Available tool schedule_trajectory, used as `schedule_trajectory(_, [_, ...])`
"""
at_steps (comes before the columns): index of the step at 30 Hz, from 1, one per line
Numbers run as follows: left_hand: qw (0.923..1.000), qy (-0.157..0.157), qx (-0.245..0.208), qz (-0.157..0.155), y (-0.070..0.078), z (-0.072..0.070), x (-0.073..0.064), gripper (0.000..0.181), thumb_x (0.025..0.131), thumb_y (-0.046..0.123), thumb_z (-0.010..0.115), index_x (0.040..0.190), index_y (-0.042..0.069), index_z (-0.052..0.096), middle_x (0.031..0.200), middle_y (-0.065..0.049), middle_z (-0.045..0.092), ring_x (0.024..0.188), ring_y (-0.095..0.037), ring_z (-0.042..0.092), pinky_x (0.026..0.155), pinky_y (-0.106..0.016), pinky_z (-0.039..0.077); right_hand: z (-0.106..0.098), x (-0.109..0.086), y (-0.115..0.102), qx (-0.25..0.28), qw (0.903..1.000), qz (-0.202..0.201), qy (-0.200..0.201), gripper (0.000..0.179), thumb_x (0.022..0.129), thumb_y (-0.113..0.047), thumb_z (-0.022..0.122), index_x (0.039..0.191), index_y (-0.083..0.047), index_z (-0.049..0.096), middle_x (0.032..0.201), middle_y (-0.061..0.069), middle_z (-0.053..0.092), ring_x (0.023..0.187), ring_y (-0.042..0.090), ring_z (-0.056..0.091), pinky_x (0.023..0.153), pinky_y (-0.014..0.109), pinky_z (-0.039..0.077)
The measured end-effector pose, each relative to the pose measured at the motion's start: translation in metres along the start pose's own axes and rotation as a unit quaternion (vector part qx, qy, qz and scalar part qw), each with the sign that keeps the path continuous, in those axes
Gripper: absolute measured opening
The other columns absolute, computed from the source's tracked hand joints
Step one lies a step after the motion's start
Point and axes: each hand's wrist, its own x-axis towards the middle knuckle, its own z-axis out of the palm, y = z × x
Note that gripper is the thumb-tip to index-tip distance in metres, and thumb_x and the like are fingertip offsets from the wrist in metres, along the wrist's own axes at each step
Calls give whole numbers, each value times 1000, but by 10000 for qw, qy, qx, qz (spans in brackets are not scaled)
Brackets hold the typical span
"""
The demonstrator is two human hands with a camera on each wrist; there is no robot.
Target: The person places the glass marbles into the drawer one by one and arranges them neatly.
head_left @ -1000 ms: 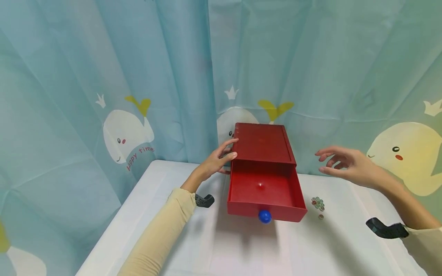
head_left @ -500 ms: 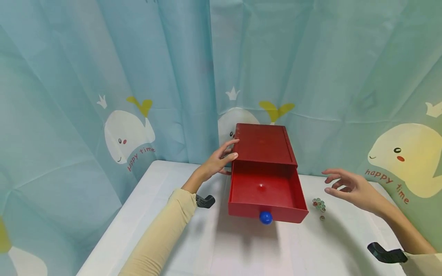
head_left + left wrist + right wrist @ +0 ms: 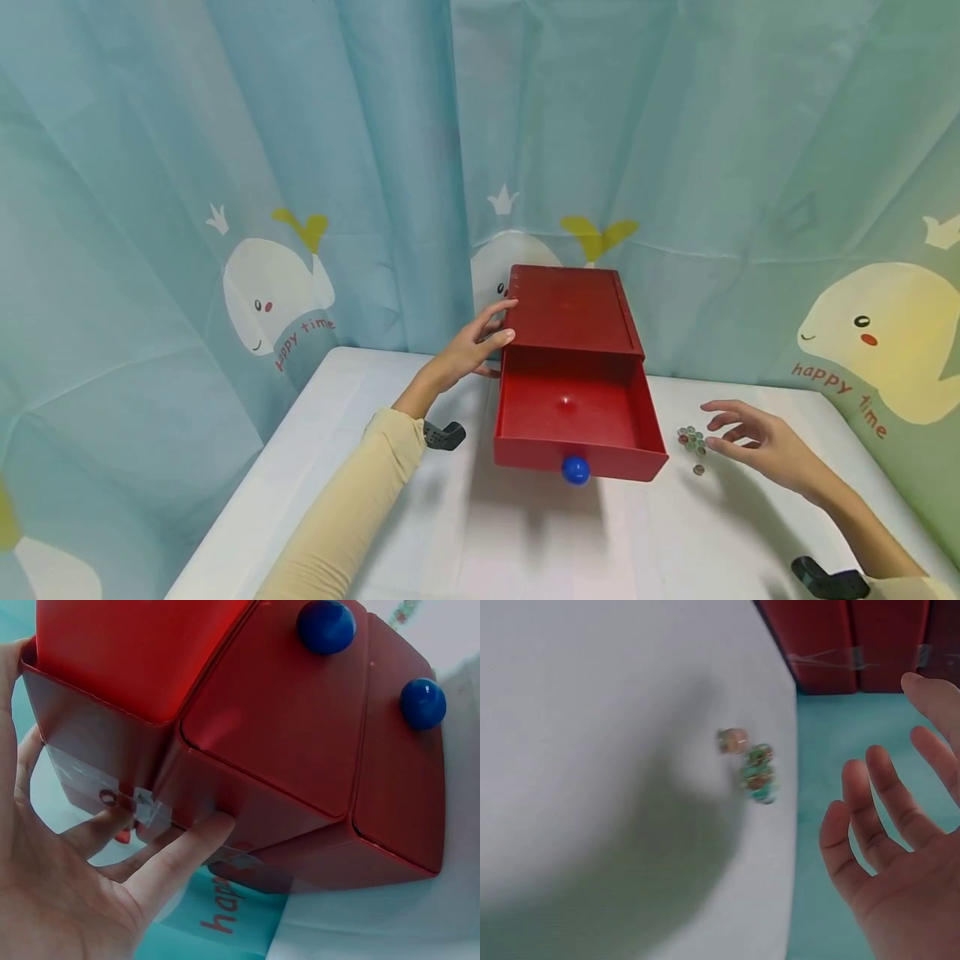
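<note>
A red drawer cabinet (image 3: 573,308) stands on the table with its top drawer (image 3: 566,404) pulled out; a blue knob (image 3: 575,471) sits on that drawer's front. Spread along the cabinet's left side, my left hand (image 3: 468,350) touches it, with the thumb near the top edge. The left wrist view shows this left hand (image 3: 82,877) with its fingers lying against the side wall. To the right, my right hand (image 3: 765,442) is held with loosely bent fingers and nothing in it. Its fingertips are close to a small cluster of glass marbles (image 3: 691,440) on the table.
One more marble (image 3: 699,470) lies slightly in front of the cluster. Two lower drawers with blue knobs (image 3: 424,703) are closed in the left wrist view. A curtain (image 3: 360,167) with whale prints hangs behind the white table (image 3: 420,542).
My right hand has come down and slightly to the right, ending beside the marbles. The left hand stays on the cabinet, and the drawer has not moved.
</note>
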Motion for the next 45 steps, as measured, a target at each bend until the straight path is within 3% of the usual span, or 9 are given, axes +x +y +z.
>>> schedule_trajectory(6, [10000, 4, 2, -27, -1, -1, 0, 64, 100, 35, 57, 159, 39, 32, 161, -12, 32, 142, -36, 40, 88, -55, 59, 7, -6, 17, 138, 9998, -10, -163, 44, 91, -9, 78, 132, -7, 62, 106, 13, 70, 86, 8, 69, 70, 24, 52])
schedule_trajectory(13, [10000, 31, 44, -19, -1, -1, 1, 63, 100, 35, 56, 158, 41, 33, 160, -10, 35, 141, -34, 41, 87, -53, 60, 14, -11, 26, 269, 9981, 357, -420, 40, 92, -13, 78, 128, -4, 63, 107, 11, 68, 84, 8, 66, 69, 25, 52])
schedule_trajectory(33, [10000, 8, 10, -43, 0, -1, 2, 63, 101, 35, 56, 159, 39, 33, 161, -10, 33, 143, -35, 39, 89, -55, 58, 33, -17, 40, 178, 9982, -198, -541, 22, 87, -2, 79, 107, -7, 72, 97, -2, 69, 80, 6, 57, 64, 23, 48])
schedule_trajectory(45, [10000, 29, -39, -57, 0, 1, 0, 62, 100, 35, 57, 157, 43, 34, 160, -9, 34, 140, -33, 42, 87, -53, 59, 35, -19, 41, 318, 9981, 42, -528, 17, 88, -4, 78, 102, -11, 71, 92, -3, 65, 76, 4, 53, 54, 26, 52])
